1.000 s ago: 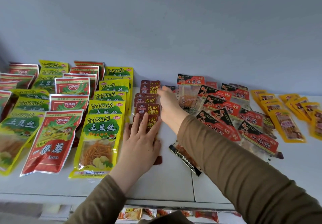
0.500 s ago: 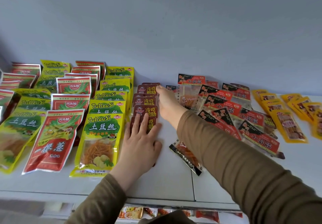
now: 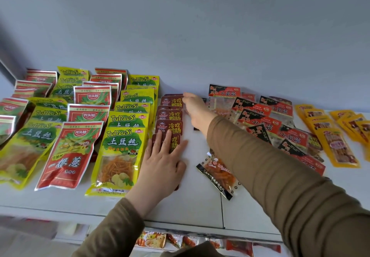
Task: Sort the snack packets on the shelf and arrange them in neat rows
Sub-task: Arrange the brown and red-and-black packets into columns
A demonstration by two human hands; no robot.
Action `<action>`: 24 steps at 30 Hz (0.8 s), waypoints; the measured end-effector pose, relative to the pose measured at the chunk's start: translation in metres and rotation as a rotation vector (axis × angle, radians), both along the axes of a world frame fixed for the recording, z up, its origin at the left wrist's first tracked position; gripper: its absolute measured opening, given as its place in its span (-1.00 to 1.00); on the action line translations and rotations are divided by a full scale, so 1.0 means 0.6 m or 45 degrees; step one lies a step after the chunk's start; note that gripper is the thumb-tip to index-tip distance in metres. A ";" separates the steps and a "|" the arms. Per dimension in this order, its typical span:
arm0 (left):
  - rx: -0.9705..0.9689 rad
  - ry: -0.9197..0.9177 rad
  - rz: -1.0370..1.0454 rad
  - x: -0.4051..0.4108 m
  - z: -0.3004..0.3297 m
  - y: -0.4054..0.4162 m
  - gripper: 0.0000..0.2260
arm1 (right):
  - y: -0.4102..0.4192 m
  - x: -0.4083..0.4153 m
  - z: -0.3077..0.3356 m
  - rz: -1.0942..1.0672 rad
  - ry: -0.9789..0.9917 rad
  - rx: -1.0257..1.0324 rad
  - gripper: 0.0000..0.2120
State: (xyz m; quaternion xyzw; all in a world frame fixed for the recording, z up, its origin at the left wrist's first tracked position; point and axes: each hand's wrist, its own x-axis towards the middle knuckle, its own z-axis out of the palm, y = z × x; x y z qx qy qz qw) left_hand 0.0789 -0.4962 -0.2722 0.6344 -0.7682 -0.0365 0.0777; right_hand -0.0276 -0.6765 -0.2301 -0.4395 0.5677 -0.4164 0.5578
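The front maroon packet was pressed flat by the open left hand, the rearmost "冷吃鸭肠" packet pinched by the right hand, beside "TuDouSi" packs.

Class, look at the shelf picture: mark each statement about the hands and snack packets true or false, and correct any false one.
1. The left hand lies flat on the nearest dark red packet. True.
2. The right hand reaches to the orange packets. False: it is at the far end of the dark red row, by the rearmost packet.
3. A yellow-green TuDouSi packet lies just left of the dark red row. True.
4. The dark red packets stand upright. False: they lie flat, overlapping.
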 end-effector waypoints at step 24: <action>-0.344 0.804 0.248 0.020 0.036 0.032 -0.49 | 0.018 -0.043 0.043 0.140 0.268 -0.217 -0.68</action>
